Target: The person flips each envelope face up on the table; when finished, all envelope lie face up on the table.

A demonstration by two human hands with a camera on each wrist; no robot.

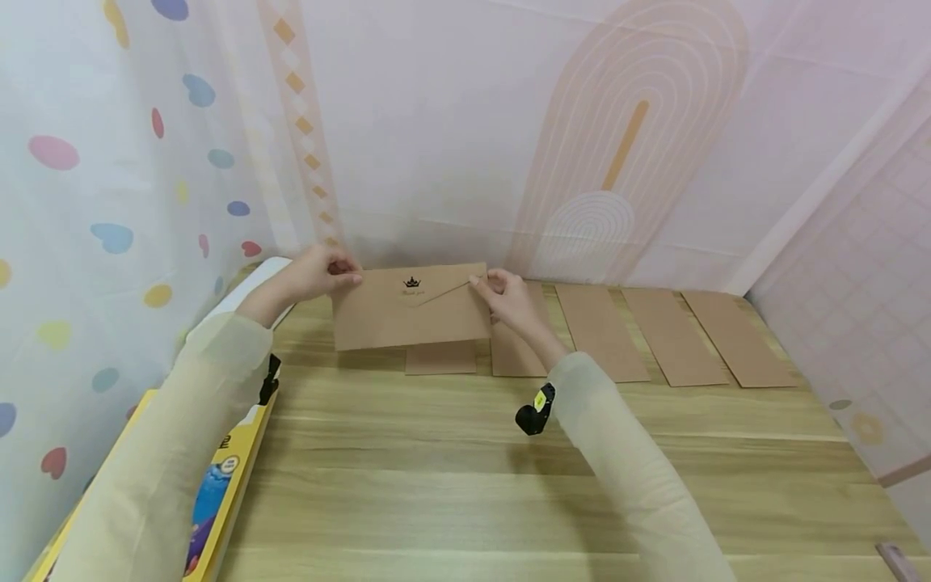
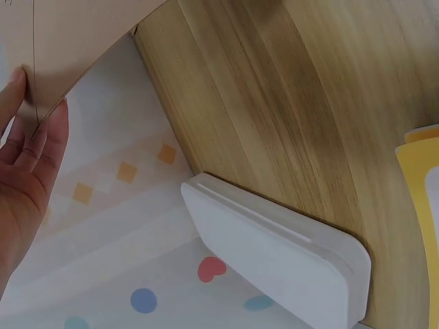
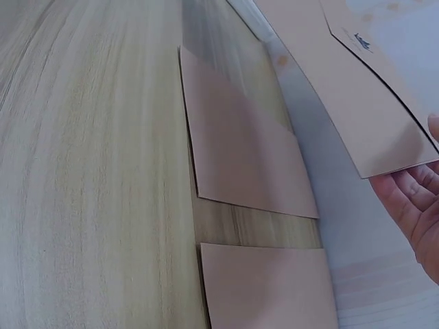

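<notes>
You pinched the light, bendable brown kraft-paper envelope (image 1: 411,305) at both ends, left hand (image 1: 318,272) and right hand (image 1: 506,296) fingers clamping its side edges above the counter (image 1: 465,477).

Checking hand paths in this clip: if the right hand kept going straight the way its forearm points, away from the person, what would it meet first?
Most likely the pink backdrop wall. The right hand pinches the right edge of the raised kraft envelope; the head view shows nothing between the hand and the wall, though depth is unclear.
</notes>
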